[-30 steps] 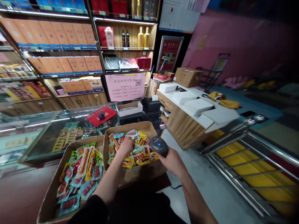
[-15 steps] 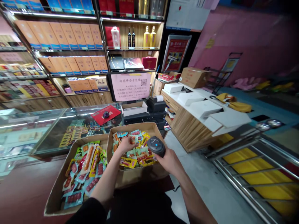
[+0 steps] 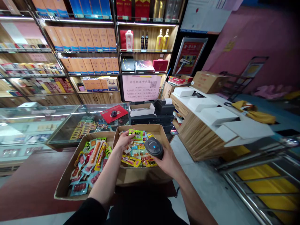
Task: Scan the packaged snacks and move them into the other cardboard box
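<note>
My left hand (image 3: 125, 140) pinches a green snack packet (image 3: 136, 134) over the right cardboard box (image 3: 142, 175). That box holds many small sausage packets in yellow, blue and clear wrappers. My right hand (image 3: 170, 162) is wrapped round a dark handheld scanner (image 3: 153, 147) with a lit blue spot on top, held above the box's right part. To the left stands a second cardboard box (image 3: 61, 183), full of similar packets, partly behind my left forearm.
Behind the boxes are a white tray (image 3: 142, 110), a black printer (image 3: 164, 107) and a monitor with a pink sign (image 3: 140, 89). A glass display counter (image 3: 58, 128) lies left, a white-topped wooden counter (image 3: 199, 134) and a metal railing (image 3: 246, 190) right.
My left hand has lifted a green packet that was not in it before. The view has turned a little left, so the surroundings sit further right.
</note>
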`<action>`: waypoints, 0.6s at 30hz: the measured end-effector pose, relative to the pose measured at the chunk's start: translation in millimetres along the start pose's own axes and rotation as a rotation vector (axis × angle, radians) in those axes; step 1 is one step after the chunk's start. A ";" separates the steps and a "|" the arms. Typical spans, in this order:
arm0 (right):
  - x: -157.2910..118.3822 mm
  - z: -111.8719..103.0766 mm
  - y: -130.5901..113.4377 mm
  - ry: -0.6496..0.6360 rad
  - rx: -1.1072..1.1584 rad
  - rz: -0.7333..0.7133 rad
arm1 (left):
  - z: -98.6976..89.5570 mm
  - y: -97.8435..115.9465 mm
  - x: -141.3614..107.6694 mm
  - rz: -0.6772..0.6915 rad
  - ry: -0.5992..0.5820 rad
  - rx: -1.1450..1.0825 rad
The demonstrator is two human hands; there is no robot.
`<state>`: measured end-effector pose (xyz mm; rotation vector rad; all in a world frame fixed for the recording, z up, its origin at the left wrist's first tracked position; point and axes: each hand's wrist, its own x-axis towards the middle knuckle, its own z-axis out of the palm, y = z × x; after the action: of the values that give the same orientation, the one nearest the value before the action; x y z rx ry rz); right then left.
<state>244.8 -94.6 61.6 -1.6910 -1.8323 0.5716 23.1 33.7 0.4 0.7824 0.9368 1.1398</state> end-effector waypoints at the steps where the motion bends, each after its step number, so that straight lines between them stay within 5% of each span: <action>1: -0.2 0.9 -0.2 0.000 0.008 -0.011 | 2.7 -1.2 -1.0 0.017 0.019 0.009; 18: -1.5 -1.7 4.4 0.005 0.051 -0.013 | 15.7 -1.7 -2.2 0.109 0.109 0.127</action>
<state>249.3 -95.8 59.8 -1.6447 -1.8090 0.6029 37.8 30.4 5.9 0.8899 1.0763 1.2368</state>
